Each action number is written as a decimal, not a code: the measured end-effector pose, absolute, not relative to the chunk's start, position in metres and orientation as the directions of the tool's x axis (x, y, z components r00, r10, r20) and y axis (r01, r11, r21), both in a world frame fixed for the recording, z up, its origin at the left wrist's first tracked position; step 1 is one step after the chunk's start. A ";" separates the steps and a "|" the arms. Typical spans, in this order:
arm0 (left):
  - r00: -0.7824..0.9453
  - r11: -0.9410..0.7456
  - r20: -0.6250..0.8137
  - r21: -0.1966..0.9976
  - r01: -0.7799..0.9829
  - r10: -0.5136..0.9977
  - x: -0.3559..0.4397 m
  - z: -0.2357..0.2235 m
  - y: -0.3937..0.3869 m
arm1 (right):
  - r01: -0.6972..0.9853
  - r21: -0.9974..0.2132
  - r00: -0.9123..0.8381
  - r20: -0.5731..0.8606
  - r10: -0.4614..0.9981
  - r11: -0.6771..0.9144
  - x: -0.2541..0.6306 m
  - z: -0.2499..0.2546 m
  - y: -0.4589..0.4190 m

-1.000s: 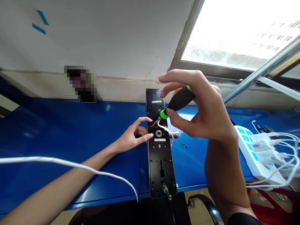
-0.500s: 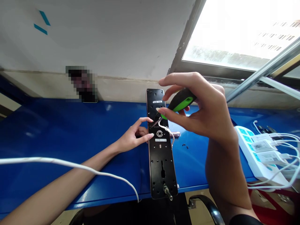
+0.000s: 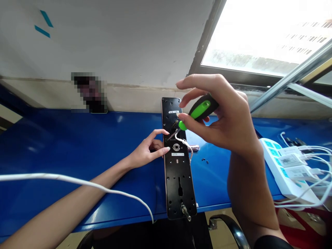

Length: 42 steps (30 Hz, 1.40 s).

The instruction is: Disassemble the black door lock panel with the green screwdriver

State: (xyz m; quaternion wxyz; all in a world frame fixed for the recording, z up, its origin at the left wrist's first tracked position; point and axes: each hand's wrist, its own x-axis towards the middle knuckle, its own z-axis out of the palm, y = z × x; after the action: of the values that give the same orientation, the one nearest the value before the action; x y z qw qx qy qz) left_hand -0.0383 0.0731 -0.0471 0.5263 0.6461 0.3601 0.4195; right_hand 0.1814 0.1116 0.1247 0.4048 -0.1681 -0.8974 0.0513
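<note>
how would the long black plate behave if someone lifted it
The long black plate would probably feel stiff, since it looks straight throughout. Its white cable would likely flop about, given its loose bend. The protruding metal spindle might catch on things.

Blue table [image 3: 103, 145], black plate [image 3: 178, 169], screws [image 3: 203, 159], power strip [image 3: 284, 185]

At our right we see a white power strip [image 3: 274, 152] with chargers [image 3: 292, 160] plugged in. Two teal strips [image 3: 46, 18] mark the wall [image 3: 116, 41]; a bright window [image 3: 249, 34] adjoins it
</note>
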 end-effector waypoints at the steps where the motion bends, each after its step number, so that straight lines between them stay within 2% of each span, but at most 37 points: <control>1: 0.389 -0.189 0.165 0.982 0.022 0.906 -0.038 -0.047 0.073 | 0.239 -0.238 -0.623 0.706 0.337 0.941 0.181 0.125 0.111; 4: 0.385 -0.200 0.177 0.980 0.021 0.906 -0.037 -0.046 0.073 | 0.196 -0.280 -0.652 0.679 0.338 0.940 0.181 0.127 0.109; 10: 0.388 -0.187 0.168 0.982 0.010 0.906 -0.037 -0.045 0.073 | 0.277 -0.288 -0.616 0.679 0.400 0.917 0.184 0.125 0.109; 16: 0.381 -0.200 0.171 0.979 0.039 0.909 -0.037 -0.044 0.073 | 0.132 -0.280 -0.664 0.687 0.295 0.951 0.183 0.127 0.112; 21: 0.386 -0.188 0.169 0.982 0.013 0.907 -0.037 -0.045 0.073 | 0.269 -0.261 -0.610 0.699 0.373 0.927 0.184 0.124 0.111; 26: 0.385 -0.190 0.166 0.981 0.026 0.908 -0.037 -0.044 0.073 | 0.155 -0.293 -0.641 0.697 0.322 0.943 0.182 0.126 0.110; 31: 0.388 -0.188 0.168 0.982 0.012 0.906 -0.037 -0.045 0.073 | 0.262 -0.261 -0.606 0.705 0.368 0.929 0.183 0.123 0.112; 33: 0.393 -0.180 0.164 0.984 0.004 0.905 -0.037 -0.045 0.073 | 0.245 -0.246 -0.605 0.717 0.346 0.938 0.183 0.123 0.112; 37: 0.385 -0.196 0.166 0.980 0.040 0.908 -0.037 -0.044 0.073 | 0.164 -0.287 -0.646 0.692 0.323 0.944 0.181 0.126 0.111; 42: 0.381 -0.197 0.172 0.980 0.029 0.909 -0.037 -0.046 0.074 | 0.259 -0.308 -0.612 0.681 0.402 0.916 0.184 0.124 0.111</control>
State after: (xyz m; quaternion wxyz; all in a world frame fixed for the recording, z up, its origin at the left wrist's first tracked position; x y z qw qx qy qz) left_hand -0.0371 0.0736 -0.0456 0.5201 0.6480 0.3617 0.4228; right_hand 0.1842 0.1115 0.1237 0.4000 -0.1848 -0.8932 0.0895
